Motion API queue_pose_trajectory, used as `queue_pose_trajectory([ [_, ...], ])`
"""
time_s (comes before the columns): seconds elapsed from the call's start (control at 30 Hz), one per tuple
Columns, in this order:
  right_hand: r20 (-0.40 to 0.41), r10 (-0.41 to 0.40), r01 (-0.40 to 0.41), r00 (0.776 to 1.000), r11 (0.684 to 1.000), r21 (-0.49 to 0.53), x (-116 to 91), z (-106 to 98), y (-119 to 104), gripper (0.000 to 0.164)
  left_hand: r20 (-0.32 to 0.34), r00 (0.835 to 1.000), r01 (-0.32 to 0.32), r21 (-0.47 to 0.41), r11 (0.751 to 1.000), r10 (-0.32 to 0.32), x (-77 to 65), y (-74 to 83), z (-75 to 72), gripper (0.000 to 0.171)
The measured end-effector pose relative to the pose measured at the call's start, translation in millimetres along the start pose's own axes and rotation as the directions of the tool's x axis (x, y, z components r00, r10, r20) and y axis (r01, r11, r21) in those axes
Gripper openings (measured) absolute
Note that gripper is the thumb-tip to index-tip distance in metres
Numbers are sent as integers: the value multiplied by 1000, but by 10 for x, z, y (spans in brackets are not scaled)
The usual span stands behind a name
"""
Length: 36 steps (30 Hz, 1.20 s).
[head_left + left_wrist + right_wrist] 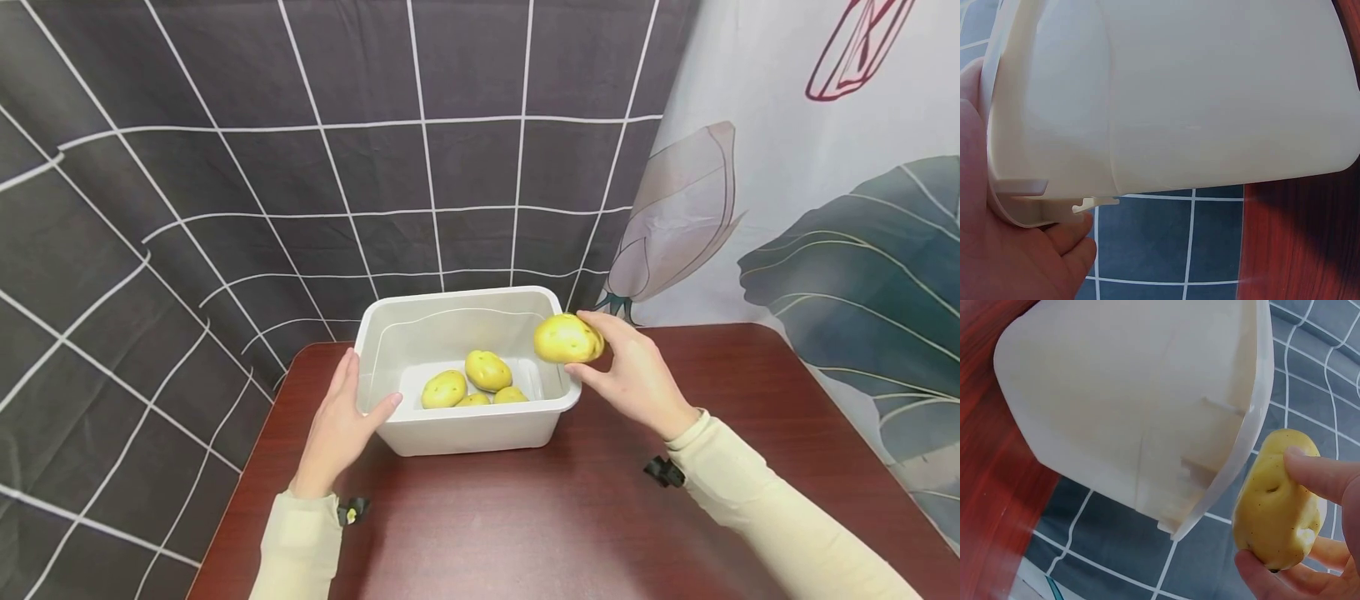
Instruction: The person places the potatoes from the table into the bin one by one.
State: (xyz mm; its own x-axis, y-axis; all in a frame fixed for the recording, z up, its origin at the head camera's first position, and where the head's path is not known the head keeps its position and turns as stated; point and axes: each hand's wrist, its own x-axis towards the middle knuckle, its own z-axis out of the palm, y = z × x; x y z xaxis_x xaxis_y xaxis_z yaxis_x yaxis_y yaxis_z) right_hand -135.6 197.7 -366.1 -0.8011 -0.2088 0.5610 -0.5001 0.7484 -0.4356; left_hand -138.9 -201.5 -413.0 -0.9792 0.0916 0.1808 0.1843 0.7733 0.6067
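A white plastic bin [465,431] stands on the table with several yellow potatoes [444,389] lying on its floor. My left hand [339,425] holds the bin's front left corner, its thumb over the rim and its fingers along the outside. Seen from the left wrist, two fingertips [1079,250] bend beneath the rim. Above the bin's right rim, my right hand [636,375] grips another potato [566,338] between thumb and fingers. In the right wrist view this potato [1279,500] is just outside the rim, with the thumb on one side and fingers on the other.
The dark red wooden table [465,525] extends in front of the bin and to both sides. A dark curtain [360,167] with white grid lines hangs behind and at the left. A pale floral curtain [810,250] hangs at the right.
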Motion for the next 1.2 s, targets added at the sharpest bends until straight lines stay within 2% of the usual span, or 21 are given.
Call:
queue_pose_trajectory([
  [0.63, 39, -27, 27, 999, 1000, 15, 44, 172, -124, 70, -7, 1000, -5, 3, 1000, 5, -6, -11, 8, 101],
  [1.2, 89, -1, -4, 996, 999, 54, 85, 317, -212, 68, 3, 1000, 9, 1, 1000, -9, -9, 6, 4, 102],
])
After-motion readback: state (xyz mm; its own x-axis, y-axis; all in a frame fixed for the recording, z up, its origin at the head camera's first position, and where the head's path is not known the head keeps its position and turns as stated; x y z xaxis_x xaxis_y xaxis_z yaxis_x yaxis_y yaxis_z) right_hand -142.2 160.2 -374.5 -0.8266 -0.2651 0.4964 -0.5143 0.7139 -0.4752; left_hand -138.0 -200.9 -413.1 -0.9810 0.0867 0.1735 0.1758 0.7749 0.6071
